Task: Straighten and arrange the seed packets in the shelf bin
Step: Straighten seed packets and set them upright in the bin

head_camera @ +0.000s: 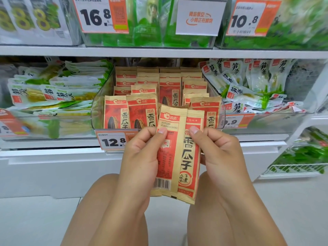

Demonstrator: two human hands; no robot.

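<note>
I hold two tan-and-red seed packets upright in front of the shelf, below the bin's front edge. The left packet [167,151] shows its back with a barcode and overlaps the right packet [190,157], which shows its front. My left hand [140,157] grips the left packet with the thumb on its face. My right hand [220,153] pinches the right packet at its right edge. Behind them, the clear plastic shelf bin [99,105] holds several rows of the same packets [142,110] standing upright, some leaning unevenly.
White-and-green snack bags fill the bin on the left [53,96] and the bin on the right [248,86]. A 12.8 price tag [113,142] hangs below the seed bin. An upper shelf [159,51] runs overhead. My bare knees are below my hands.
</note>
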